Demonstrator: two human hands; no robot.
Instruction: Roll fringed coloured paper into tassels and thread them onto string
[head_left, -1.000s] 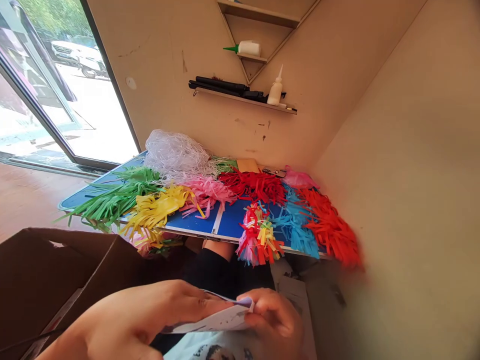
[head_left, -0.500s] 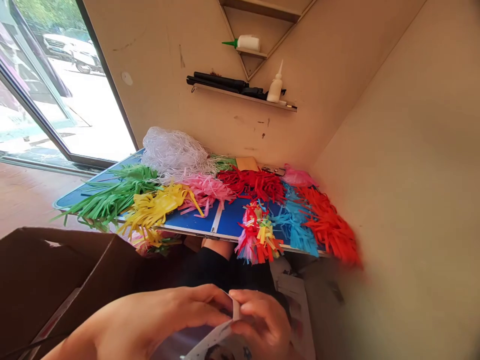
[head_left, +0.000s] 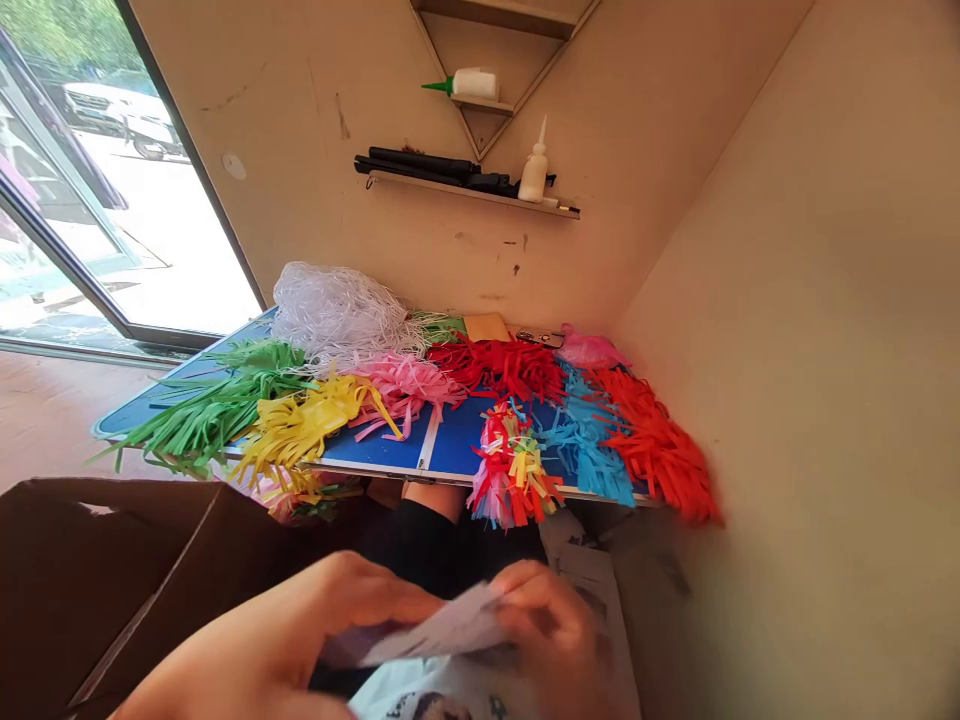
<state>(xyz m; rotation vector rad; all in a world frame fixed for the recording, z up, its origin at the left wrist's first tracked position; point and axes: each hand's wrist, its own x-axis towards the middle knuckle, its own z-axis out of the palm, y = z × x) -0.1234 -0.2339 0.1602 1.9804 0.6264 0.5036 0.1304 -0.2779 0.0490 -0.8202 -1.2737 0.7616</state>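
Low in the view, a pale lilac, paper-like piece, smeared by motion, stretches between my hands. My right hand pinches its right end between thumb and fingers. My left hand is closed at its left part; the thumb is partly hidden. Beneath it shows a light shirt with a dark print. On the blue table ahead lie fringed bundles: green, yellow, pink, dark red, light blue and orange-red. A multicoloured bundle hangs over the front edge.
A brown cardboard box stands at my left. White stringy material is heaped at the table's back, near a phone. Bottles stand and lie on wall shelves. A wall closes the right side; a glass door is at left.
The lilac piece has turned from upright and narrow to slanted and broad. My hands have moved slightly apart, and the head view has shifted a little right.
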